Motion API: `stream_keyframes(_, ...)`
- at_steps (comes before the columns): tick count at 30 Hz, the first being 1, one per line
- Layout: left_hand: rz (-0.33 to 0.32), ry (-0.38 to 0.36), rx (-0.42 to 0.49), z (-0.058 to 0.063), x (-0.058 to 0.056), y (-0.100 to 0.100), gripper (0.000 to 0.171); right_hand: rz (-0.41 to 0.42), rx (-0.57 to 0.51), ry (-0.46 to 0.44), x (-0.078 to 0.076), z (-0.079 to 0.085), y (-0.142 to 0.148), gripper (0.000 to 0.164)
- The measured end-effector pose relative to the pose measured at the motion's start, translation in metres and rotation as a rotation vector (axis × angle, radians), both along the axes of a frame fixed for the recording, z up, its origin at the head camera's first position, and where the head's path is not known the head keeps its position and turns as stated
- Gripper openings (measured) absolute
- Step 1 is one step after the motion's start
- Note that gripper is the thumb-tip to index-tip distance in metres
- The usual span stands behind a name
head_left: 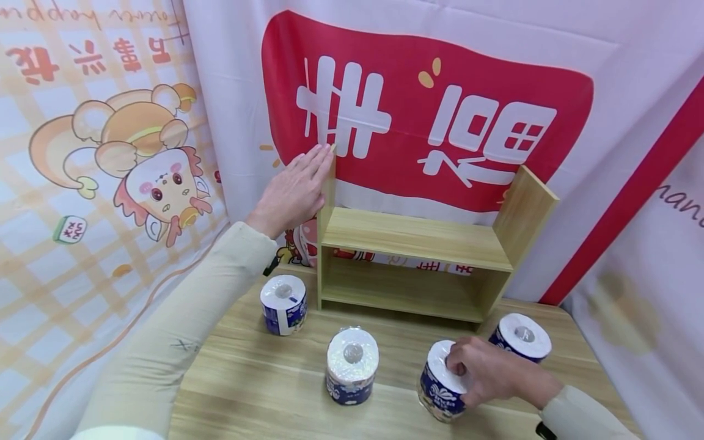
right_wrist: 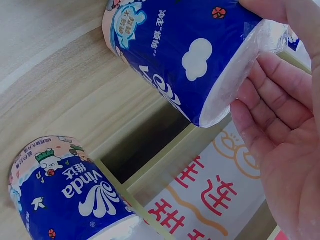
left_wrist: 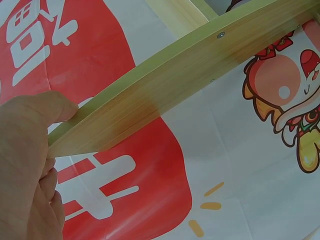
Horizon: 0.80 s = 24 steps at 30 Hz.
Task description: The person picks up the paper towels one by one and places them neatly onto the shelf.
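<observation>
A small wooden shelf (head_left: pixel 412 238) with tall side panels stands on the table against the curtain. My left hand (head_left: pixel 297 192) is at the top of its left panel; in the left wrist view the thumb lies on the edge of the panel (left_wrist: pixel 150 95) and the fingers are on its other side. My right hand (head_left: pixel 497 370) holds a blue-wrapped toilet roll (right_wrist: pixel 175 55) by its upper end, the thumb against the side and the fingers at the white top. Another toilet roll (head_left: pixel 352 366) stands upright left of the held one.
One toilet roll (head_left: pixel 283 305) stands by the shelf's left foot, another (head_left: pixel 522 336) at the right, partly behind my right hand. The table (head_left: pixel 247 391) is wood-grained. Printed curtains (head_left: pixel 231 122) hang behind and at both sides. A cord (head_left: pixel 132 327) runs along the left curtain.
</observation>
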<state>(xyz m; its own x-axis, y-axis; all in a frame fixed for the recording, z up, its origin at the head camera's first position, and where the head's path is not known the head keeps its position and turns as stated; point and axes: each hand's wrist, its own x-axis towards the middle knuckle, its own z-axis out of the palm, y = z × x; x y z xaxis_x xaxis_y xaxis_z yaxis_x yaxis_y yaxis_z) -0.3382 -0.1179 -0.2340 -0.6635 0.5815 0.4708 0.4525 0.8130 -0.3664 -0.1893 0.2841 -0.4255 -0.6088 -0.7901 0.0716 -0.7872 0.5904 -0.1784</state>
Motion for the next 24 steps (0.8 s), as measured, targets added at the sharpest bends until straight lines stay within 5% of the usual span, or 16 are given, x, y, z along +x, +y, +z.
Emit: stream_keyframes(24, -0.012, 0.015, 0.012, -0.0003, 0.0011, -0.0022, 0.086, 0.025, 0.005, 0.012, 0.0001, 0.0097, 0.0012, 0.034)
